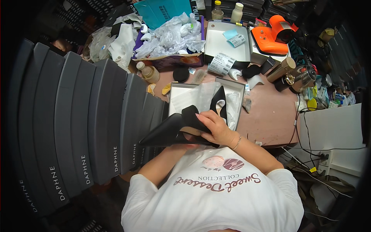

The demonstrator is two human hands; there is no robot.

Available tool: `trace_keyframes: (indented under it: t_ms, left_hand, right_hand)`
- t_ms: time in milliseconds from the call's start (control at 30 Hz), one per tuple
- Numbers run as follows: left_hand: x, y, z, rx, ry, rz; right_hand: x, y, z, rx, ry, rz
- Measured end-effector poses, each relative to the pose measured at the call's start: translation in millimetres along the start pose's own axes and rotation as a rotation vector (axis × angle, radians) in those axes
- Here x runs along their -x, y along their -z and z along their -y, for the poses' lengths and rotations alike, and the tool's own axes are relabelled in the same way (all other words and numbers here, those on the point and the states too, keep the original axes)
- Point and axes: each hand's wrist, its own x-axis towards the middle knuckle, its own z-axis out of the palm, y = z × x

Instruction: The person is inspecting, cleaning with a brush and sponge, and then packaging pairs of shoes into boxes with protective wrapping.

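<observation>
A black pointed-toe shoe (pixel 164 129) with a beige inside is held in front of my chest, its toe to the left. My left hand (pixel 181 148) grips it from below, mostly hidden behind it. My right hand (pixel 216 125) is closed at the shoe's opening, thumb and fingers on a rounded black piece (pixel 190 116); I cannot tell whether that is part of the shoe or a separate pad. Just beyond, a second black shoe (pixel 219 96) with white stuffing lies in an open shoebox (pixel 241 101) lined with white tissue paper (pixel 197 94).
Grey shoeboxes (pixel 73 116) stand stacked along the left. Behind lie a purple box (pixel 170 60) of crumpled plastic, an open box lid (pixel 228 29), a label roll (pixel 221 63) and an orange device (pixel 270 38). Bottles (pixel 148 72) and a flask (pixel 281 69) stand on the pinkish table (pixel 266 116).
</observation>
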Motion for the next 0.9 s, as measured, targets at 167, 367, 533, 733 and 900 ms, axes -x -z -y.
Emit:
trace_keyframes:
  t_ms: [167, 367, 533, 733, 900]
  left_hand:
    - [-13, 11, -2, 0.176, -0.022, -0.490]
    - [-20, 13, -9, -0.042, -0.149, -0.502]
    - [-26, -23, 2, -0.099, -0.119, -0.768]
    - [-19, 19, -1, -0.161, -0.222, -0.510]
    - [-24, -62, -21, -0.680, 0.056, -0.660]
  right_hand:
    - [24, 36, -28, -0.173, -0.532, -0.388]
    - [41, 38, -2, 0.221, -0.237, -0.053]
    - [23, -5, -14, 0.544, 0.030, 0.214]
    - [18, -20, -9, 0.622, 0.057, 0.342]
    - [15, -14, 10, 0.716, -0.207, 0.730]
